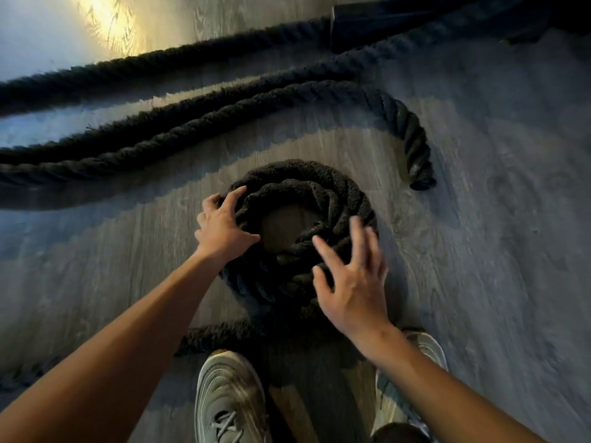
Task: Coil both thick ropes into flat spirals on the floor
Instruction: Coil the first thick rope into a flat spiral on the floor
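Observation:
A thick black rope lies in a small coil of about two turns on the wood floor, with bare floor showing in its centre. My left hand rests on the coil's left side, fingers spread and pressing on the rope. My right hand hovers over the coil's lower right with fingers apart, holding nothing. The rope's tail runs off left below the coil. A second rope curves round from upper left and ends with a capped tip at the right of the coil.
More rope lengths stretch across the floor from the left edge toward a dark object at the top. My two grey shoes stand just below the coil. Bright light falls on the floor at upper left.

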`<state>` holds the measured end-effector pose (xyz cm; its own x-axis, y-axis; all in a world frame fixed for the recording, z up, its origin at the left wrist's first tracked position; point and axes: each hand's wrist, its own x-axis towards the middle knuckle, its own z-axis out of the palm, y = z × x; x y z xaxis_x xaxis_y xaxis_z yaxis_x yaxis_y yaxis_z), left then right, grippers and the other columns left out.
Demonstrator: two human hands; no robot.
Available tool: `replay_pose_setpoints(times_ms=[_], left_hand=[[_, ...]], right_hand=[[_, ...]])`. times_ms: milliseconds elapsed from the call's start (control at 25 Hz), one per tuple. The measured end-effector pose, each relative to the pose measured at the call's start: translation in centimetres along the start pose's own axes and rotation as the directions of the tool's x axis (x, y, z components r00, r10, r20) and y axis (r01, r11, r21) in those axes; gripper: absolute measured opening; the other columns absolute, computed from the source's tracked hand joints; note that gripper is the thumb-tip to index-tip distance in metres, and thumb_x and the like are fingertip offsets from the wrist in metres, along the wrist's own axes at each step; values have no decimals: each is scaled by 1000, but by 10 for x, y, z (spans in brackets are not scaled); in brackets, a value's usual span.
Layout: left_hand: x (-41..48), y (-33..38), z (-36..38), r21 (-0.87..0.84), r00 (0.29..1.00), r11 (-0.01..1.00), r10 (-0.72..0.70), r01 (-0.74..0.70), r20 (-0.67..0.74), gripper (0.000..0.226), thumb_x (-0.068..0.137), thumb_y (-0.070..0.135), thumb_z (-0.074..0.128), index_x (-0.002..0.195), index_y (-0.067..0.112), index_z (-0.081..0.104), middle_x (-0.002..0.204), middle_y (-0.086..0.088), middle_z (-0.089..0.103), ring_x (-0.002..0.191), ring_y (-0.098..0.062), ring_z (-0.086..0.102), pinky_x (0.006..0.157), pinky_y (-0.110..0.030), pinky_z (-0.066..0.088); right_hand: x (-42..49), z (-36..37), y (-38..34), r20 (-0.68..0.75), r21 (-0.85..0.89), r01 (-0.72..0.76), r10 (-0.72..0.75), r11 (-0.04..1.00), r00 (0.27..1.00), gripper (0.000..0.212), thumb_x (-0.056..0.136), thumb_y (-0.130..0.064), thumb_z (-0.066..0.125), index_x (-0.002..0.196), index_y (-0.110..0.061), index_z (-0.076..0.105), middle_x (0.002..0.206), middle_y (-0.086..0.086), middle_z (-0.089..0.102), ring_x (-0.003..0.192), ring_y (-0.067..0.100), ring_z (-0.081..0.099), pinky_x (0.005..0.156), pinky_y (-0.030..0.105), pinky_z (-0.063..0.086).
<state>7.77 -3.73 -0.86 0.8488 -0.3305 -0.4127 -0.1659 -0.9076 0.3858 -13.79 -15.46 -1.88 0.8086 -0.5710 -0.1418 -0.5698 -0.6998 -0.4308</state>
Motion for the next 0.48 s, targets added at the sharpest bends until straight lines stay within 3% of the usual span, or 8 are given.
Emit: replay_pose_setpoints(times_ms=[40,120,280,360,480], left_hand=[[1,-5,-1,-15,1000,1000,2,-2,9,95,70,27,89,148,48,40,157,-4,26,141,-35,30,114,-57,32],[2,-18,-2,-46,999,998,44,-44,-9,87,68,34,91,144,43,49,155,-4,33,142,-32,33,115,-55,34],[6,-25,-1,-117,993,992,27,-41,-119,60,81,50,77,137,33,60,145,-6,52,134,-30,47,113,-43,39],[7,-25,1,-153,985,988,-31,4,-172,49,92,46,64,139,33,55,139,-8,60,127,-32,54,109,-45,42],[3,-35,-3,-186,987,981,-87,61,-136,58,93,32,63,147,36,43,137,-9,63,122,-34,60,104,-46,47]], right_hand=[[1,2,-4,44,-92,90,-86,992,995,56,93,-55,43,147,-43,37,165,5,5,149,37,5,113,67,16],[7,8,-7,165,-167,133,-105,977,981,64,93,-66,30,152,-44,21,166,-2,-2,151,35,-7,112,72,4],[23,5,13,238,-151,166,-127,975,963,67,89,-77,21,151,-54,5,164,-15,-10,149,27,-22,111,72,-5],[33,0,18,266,-159,199,-152,967,952,67,87,-80,18,149,-57,6,163,-18,-8,150,26,-21,111,71,-5],[59,-6,20,222,-135,195,-162,971,961,60,89,-78,23,145,-59,23,163,-21,6,151,24,-12,111,72,-4]])
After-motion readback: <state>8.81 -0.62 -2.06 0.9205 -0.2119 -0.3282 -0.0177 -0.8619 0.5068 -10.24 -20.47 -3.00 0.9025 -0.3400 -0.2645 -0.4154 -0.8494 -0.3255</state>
